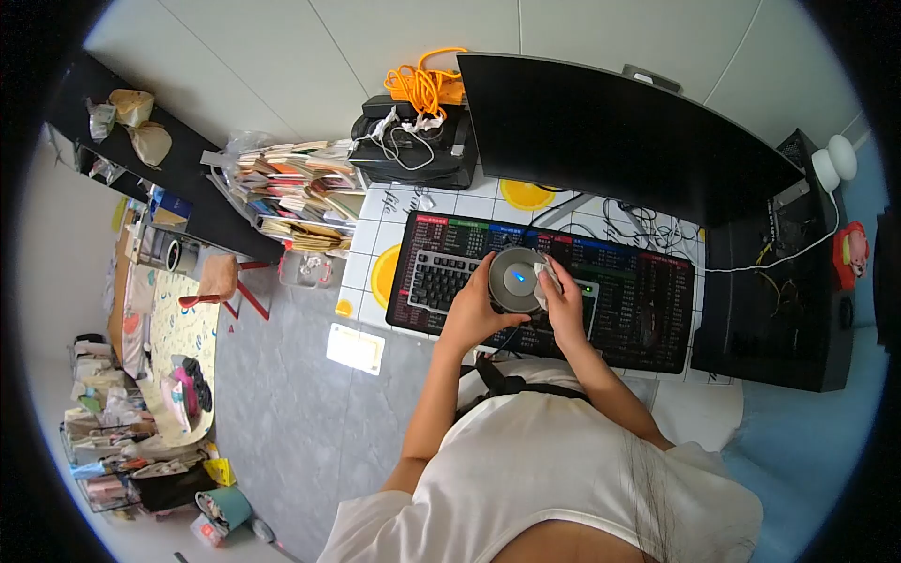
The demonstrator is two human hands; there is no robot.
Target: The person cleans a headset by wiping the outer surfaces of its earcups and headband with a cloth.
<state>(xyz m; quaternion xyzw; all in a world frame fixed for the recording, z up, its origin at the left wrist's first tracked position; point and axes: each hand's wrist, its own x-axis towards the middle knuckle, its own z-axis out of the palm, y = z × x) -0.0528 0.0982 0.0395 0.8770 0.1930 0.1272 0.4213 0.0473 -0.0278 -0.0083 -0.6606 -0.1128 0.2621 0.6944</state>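
A round grey device (505, 293) with a raised centre and a small blue light faces up in front of my body, above the keyboard (437, 282). It looks like a small speaker, but I cannot tell for certain. My left hand (472, 314) is wrapped round its left and lower edge. At its right edge is my right hand (566, 308), closed on a crumpled white tissue (544, 274) that touches the device's rim. Part of the keyboard is hidden behind the device and my hands.
A dark printed desk mat (643, 319) covers much of the desk. Behind it stands a wide black monitor (619, 136) with loose cables beneath. A black computer case (774, 300) is at the right, a black printer (418, 155) with an orange cable (427, 89) at the back left.
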